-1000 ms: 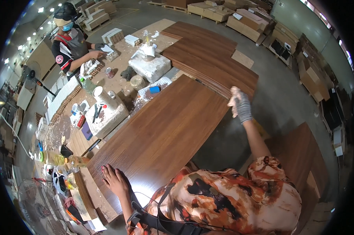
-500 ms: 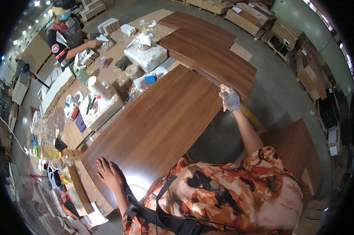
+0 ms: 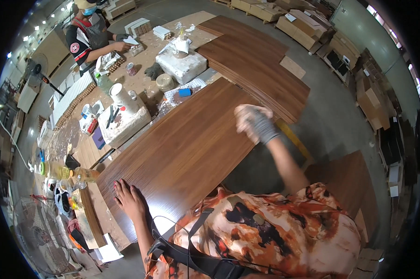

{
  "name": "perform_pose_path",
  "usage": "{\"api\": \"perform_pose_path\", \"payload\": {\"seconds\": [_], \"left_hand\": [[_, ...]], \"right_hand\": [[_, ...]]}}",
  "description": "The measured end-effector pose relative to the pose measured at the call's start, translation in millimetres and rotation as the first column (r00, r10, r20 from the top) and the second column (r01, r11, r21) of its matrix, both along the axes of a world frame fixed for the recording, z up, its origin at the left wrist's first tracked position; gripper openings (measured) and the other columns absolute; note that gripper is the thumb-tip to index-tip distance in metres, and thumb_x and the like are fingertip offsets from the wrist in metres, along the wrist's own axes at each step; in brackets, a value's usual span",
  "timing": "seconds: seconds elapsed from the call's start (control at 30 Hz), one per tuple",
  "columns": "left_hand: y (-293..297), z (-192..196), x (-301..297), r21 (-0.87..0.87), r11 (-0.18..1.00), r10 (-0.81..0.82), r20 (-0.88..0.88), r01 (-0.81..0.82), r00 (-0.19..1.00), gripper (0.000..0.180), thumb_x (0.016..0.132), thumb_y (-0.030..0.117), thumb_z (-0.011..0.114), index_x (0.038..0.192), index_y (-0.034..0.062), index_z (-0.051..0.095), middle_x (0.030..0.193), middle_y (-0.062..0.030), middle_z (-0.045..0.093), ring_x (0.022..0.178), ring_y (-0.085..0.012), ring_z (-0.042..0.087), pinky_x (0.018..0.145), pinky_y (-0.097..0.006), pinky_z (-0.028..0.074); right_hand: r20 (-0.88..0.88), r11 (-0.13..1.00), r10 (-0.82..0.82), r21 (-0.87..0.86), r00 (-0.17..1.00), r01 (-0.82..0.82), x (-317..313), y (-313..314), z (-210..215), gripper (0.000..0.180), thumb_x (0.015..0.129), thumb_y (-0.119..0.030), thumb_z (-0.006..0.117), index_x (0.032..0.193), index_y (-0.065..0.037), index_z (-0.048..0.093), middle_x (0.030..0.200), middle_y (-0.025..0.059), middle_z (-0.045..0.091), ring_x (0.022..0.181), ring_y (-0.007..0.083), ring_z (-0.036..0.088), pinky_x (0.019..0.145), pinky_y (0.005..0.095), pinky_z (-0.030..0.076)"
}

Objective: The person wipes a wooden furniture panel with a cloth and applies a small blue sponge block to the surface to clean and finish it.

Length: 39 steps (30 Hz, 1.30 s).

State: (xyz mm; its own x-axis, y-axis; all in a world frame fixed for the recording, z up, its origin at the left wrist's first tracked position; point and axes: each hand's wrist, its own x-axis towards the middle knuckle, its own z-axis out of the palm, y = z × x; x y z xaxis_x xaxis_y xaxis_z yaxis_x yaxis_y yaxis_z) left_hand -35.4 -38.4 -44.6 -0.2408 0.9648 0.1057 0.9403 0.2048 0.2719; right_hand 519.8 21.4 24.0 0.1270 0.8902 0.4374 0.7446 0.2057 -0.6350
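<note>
A long brown wood-grain board (image 3: pixel 187 139) lies in front of me, running from lower left to upper right. My left hand (image 3: pixel 130 201) rests flat near its left end, bare, with the fingers stretched out. Toward the board's right end, my right hand (image 3: pixel 264 126) wears a grey glove and is closed round a crumpled pale pink rag (image 3: pixel 244 121). Motion smears this hand a little, and the rag appears to be against the board's surface. Just beyond that end lies a stack of similar brown boards (image 3: pixel 261 76).
White-stained blocks (image 3: pixel 184 65) stand on the worktable (image 3: pixel 145 90), with a blue cylinder (image 3: pixel 185 92) close to the board's far edge. Bottles (image 3: pixel 84 175) sit by its left end. Across the table a co-worker (image 3: pixel 91 37) handles small pieces. Cartons (image 3: pixel 372 100) line the right side.
My right hand has moved left with the rag, from the board's right end further onto its surface. The left hand stays on the board. The whole view has shifted slightly.
</note>
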Motion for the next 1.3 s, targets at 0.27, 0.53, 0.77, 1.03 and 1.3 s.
{"api": "perform_pose_path", "payload": {"seconds": [0.27, 0.53, 0.77, 1.03, 1.3], "left_hand": [[4, -2, 1, -0.022, 1.0, -0.015, -0.008, 0.014, 1.0, 0.058, 0.111, 0.04, 0.037, 0.163, 0.0139, 0.036, 0.171, -0.0099, 0.029, 0.158, -0.0285, 0.025, 0.128, -0.052, 0.01], [-5, 4, 0, -0.015, 1.0, -0.023, -0.006, 0.023, 1.0, 0.059, 0.111, 0.041, 0.036, 0.163, 0.0139, 0.036, 0.171, -0.0103, 0.029, 0.159, -0.0285, 0.024, 0.128, -0.052, 0.01], [-3, -1, 0, -0.023, 1.0, -0.01, 0.007, 0.01, 1.0, 0.059, 0.111, 0.04, 0.037, 0.163, 0.0124, 0.035, 0.171, -0.0116, 0.03, 0.158, -0.0292, 0.026, 0.128, -0.052, 0.009], [-6, 5, 1, -0.026, 0.999, -0.023, 0.007, 0.023, 1.0, 0.059, 0.111, 0.038, 0.039, 0.163, 0.0114, 0.035, 0.171, -0.0128, 0.029, 0.158, -0.0291, 0.025, 0.128, -0.052, 0.009], [0, 2, 5, -0.031, 0.999, -0.012, 0.008, 0.012, 1.0, 0.059, 0.111, 0.039, 0.038, 0.163, 0.0119, 0.035, 0.171, -0.0127, 0.03, 0.158, -0.029, 0.025, 0.128, -0.051, 0.008]], "right_hand": [[0.427, 0.683, 0.647, 0.043, 0.632, -0.729, -198, -69, -32, 0.059, 0.09, -0.04, 0.065, 0.145, -0.02, 0.054, 0.147, 0.0134, 0.05, 0.143, 0.0308, 0.045, 0.117, 0.0532, 0.038], [0.656, 0.999, 0.046, -0.03, 0.753, -0.035, -8, -62, -45, 0.041, 0.097, -0.025, 0.055, 0.137, -0.02, 0.06, 0.148, 0.0096, 0.048, 0.14, 0.031, 0.045, 0.117, 0.0506, 0.036], [-0.359, 0.936, -0.307, -0.28, 0.881, 0.212, 147, -12, -75, 0.027, 0.105, -0.027, 0.056, 0.116, -0.007, 0.07, 0.083, 0.0085, 0.071, 0.071, 0.0215, 0.069, 0.069, 0.0343, 0.056], [0.257, 0.995, -0.099, 0.038, 0.961, 0.093, 79, 8, -18, 0.013, 0.084, -0.019, 0.071, 0.091, -0.009, 0.069, 0.089, 0.0127, 0.073, 0.082, 0.0317, 0.07, 0.073, 0.0404, 0.056], [-0.424, 0.801, -0.297, -0.598, 0.855, -0.019, 97, 53, -37, 0.021, 0.08, -0.02, 0.079, 0.098, -0.01, 0.073, 0.074, 0.0074, 0.064, 0.056, 0.0253, 0.058, 0.052, 0.0499, 0.045]]}}
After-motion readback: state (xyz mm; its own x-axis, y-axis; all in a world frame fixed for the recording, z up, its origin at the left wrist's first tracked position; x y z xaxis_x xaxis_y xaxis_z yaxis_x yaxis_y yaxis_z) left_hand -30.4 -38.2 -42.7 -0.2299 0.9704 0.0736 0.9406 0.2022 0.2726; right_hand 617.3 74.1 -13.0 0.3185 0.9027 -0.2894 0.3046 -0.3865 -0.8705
